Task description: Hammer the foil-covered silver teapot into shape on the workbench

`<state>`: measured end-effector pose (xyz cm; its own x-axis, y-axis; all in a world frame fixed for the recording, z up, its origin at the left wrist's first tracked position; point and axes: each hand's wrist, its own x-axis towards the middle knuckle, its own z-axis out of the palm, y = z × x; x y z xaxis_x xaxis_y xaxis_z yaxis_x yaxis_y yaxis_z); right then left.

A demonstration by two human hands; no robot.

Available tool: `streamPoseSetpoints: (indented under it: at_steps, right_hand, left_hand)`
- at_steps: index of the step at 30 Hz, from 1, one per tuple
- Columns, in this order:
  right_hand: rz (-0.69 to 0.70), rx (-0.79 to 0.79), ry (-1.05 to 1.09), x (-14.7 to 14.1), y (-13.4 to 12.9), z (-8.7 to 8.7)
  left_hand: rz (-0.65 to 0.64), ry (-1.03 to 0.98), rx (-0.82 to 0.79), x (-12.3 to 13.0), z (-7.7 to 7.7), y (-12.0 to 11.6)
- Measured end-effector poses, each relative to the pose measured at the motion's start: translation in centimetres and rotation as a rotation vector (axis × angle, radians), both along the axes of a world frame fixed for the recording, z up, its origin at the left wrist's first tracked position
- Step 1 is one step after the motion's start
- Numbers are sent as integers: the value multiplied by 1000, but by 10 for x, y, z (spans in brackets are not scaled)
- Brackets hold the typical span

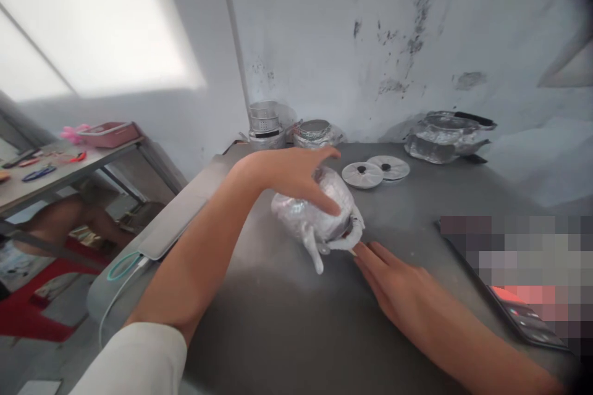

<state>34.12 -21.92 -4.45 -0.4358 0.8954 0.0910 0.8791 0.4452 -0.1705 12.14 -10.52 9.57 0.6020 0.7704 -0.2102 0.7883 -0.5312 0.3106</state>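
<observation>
A silvery, plastic-wrapped teapot-like vessel [324,203] lies tilted on the grey table [278,333], its spout pointing toward the near edge. Over its top is my left hand [301,176], thumb and fingers spread apart against the wrapping. Low at the vessel's right side, my right hand [389,271] has its fingers pressed together around something small and pale, mostly hidden, beside the curved handle. Just behind the vessel are two round lids [362,175] with black knobs, one partly overlapping the other.
Steamer-like pots [266,126] and a wrapped pot [317,131] stand at the back wall. More wrapped vessels [445,136] are back right. A tablet [528,315] lies right, a closed laptop [178,222] left. Another table holds a pink basket [111,134]; a person's legs show beneath.
</observation>
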Motion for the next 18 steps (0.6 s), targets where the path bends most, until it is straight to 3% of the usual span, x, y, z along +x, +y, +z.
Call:
streamPoseSetpoints:
  at_steps: [4, 8, 12, 16, 18]
  right_hand:
    - [-5, 1, 278, -1, 2, 1]
    - [-49, -157, 421, -1, 1, 6]
    - [-70, -181, 386, 3, -2, 20]
    - [22, -114, 238, 20, -16, 27]
    - [-16, 73, 214, 33, -32, 19]
  left_hand:
    - [-39, -181, 9, -11, -6, 23]
    - [-194, -309, -75, -23, -12, 39]
    - [-223, -346, -154, -26, -15, 44]
    - [-237, -352, -92, -21, -20, 46]
    - [-249, -348, -36, -17, -23, 47]
